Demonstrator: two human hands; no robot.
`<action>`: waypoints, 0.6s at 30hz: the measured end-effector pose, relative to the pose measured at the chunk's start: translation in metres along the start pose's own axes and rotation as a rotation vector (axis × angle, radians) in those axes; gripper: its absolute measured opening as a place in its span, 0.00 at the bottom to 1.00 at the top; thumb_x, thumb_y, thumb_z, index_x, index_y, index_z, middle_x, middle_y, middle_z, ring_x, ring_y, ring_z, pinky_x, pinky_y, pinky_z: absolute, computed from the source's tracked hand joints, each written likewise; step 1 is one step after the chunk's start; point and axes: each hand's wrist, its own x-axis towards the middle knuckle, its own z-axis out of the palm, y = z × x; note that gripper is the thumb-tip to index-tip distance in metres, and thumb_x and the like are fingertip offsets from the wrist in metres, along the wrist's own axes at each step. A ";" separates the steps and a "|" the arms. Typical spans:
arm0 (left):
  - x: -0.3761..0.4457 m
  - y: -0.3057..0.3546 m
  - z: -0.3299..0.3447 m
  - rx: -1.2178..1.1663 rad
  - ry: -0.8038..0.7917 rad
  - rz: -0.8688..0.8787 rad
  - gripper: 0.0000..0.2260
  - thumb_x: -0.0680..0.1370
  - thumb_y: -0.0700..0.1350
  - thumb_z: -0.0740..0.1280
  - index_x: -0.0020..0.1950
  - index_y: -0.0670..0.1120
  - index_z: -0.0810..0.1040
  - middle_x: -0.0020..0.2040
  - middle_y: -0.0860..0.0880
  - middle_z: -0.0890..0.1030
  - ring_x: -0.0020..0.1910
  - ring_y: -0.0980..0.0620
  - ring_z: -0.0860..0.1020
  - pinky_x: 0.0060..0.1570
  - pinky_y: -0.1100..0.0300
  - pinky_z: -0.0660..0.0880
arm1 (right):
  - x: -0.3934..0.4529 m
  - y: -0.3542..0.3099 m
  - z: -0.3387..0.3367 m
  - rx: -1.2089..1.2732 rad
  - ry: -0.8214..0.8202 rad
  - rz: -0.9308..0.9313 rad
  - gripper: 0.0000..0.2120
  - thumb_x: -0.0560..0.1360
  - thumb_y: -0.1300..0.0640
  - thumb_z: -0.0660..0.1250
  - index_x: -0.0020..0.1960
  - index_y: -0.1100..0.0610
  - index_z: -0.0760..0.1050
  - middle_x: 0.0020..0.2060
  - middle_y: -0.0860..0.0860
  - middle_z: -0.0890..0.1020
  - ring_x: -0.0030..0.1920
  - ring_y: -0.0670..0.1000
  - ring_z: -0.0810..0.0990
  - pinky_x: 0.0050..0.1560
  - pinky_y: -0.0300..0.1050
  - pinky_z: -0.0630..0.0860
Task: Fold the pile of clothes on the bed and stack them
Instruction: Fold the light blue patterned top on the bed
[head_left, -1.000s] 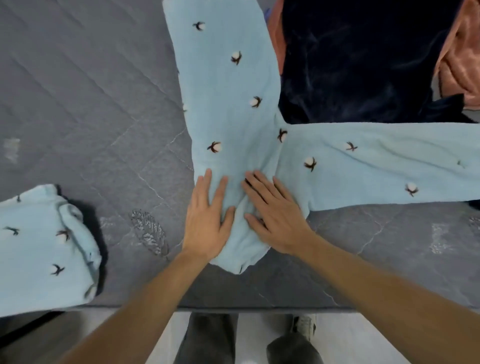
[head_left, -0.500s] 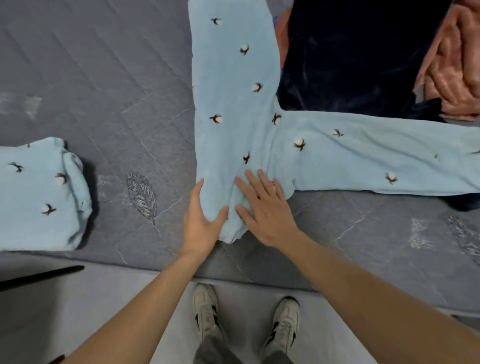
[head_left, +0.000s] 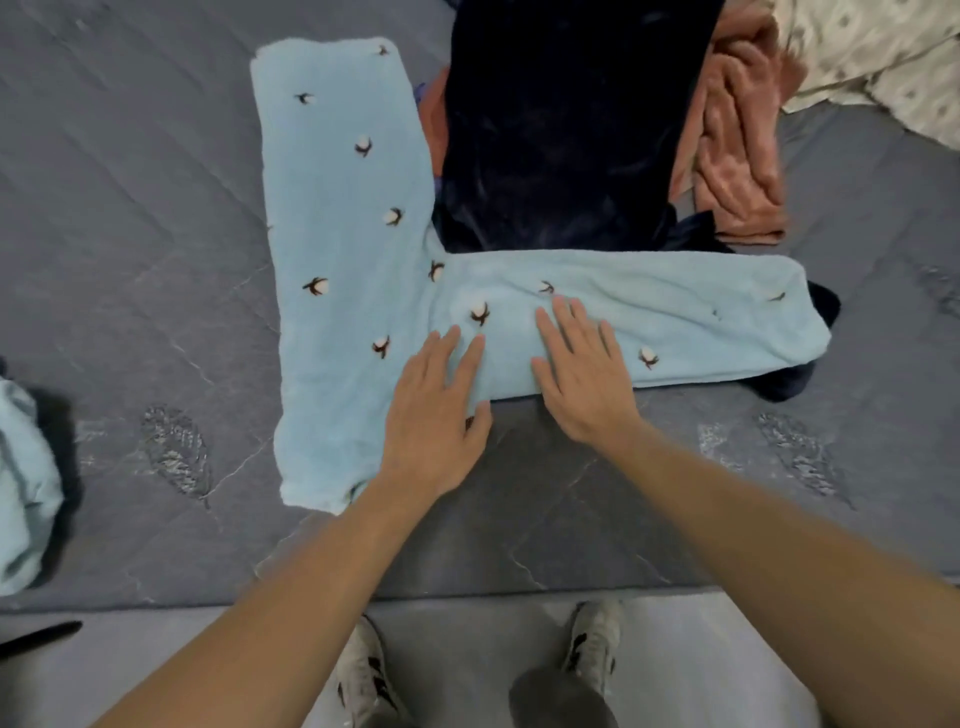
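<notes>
Light blue fleece trousers (head_left: 343, 260) with a small cotton-flower print lie spread on the grey mattress (head_left: 130, 234), one leg pointing away from me and the other stretched to the right. My left hand (head_left: 434, 405) lies flat with straight fingers where the two legs meet. My right hand (head_left: 584, 369) presses flat on the right-pointing leg, fingers spread. A folded garment of the same blue print (head_left: 23, 483) sits at the left edge of the bed.
A dark navy velvet garment (head_left: 561, 130) lies behind the trousers, with a pink fleece piece (head_left: 737, 156) and a cream patterned cloth (head_left: 883, 57) at the back right. The bed's front edge (head_left: 467, 595) runs just ahead of my shoes on the grey floor.
Both hands have slid to the right from the waist end onto the start of the right-pointing leg. The view has shifted, so the folded blue garment now sits at the far left.
</notes>
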 end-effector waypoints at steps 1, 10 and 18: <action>0.012 0.013 0.010 -0.007 -0.037 0.014 0.30 0.86 0.54 0.58 0.86 0.49 0.54 0.85 0.44 0.54 0.84 0.43 0.51 0.82 0.45 0.54 | 0.001 0.021 -0.005 -0.016 0.001 0.018 0.29 0.87 0.44 0.47 0.85 0.53 0.49 0.85 0.52 0.48 0.85 0.54 0.44 0.83 0.60 0.46; 0.102 0.148 0.113 0.039 -0.190 0.079 0.35 0.84 0.64 0.55 0.86 0.51 0.48 0.86 0.47 0.42 0.85 0.46 0.41 0.83 0.45 0.44 | 0.004 0.208 -0.050 0.102 0.138 0.290 0.37 0.83 0.41 0.62 0.84 0.56 0.54 0.83 0.59 0.55 0.82 0.62 0.55 0.81 0.60 0.55; 0.124 0.232 0.154 0.032 -0.122 0.055 0.42 0.82 0.65 0.59 0.86 0.46 0.42 0.85 0.42 0.38 0.84 0.42 0.36 0.83 0.42 0.46 | 0.031 0.299 -0.079 0.597 -0.021 0.354 0.40 0.72 0.44 0.79 0.79 0.53 0.66 0.72 0.58 0.73 0.73 0.60 0.71 0.73 0.59 0.69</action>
